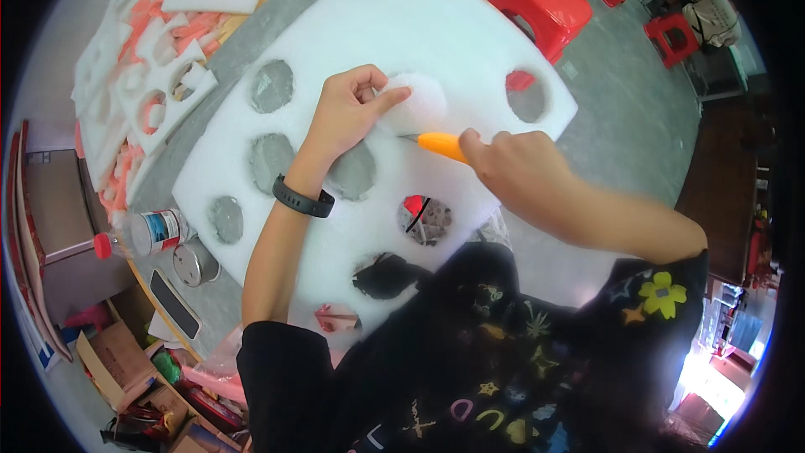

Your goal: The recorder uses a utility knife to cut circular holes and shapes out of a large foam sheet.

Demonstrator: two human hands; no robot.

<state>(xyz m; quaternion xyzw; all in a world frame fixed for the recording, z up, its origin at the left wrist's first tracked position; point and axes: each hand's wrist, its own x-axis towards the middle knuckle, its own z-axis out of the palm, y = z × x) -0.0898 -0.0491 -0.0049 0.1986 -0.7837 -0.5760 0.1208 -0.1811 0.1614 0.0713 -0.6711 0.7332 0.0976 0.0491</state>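
A large white foam sheet [419, 25] with several round holes lies across the grey table [251, 38]. My left hand [348, 109] pinches a round white foam disc [423, 101] that sits raised in the sheet's middle. My right hand [511, 168] grips an orange-handled knife [440, 144], whose tip points at the lower edge of that disc. A black band circles my left wrist.
A plastic bottle [142, 233], a metal tin [194, 264] and a dark phone [174, 304] lie at the table's left edge. Cut white and pink foam pieces [142, 59] pile up at the far left. Red stools [541, 4] stand beyond the table. Boxes clutter the floor at lower left.
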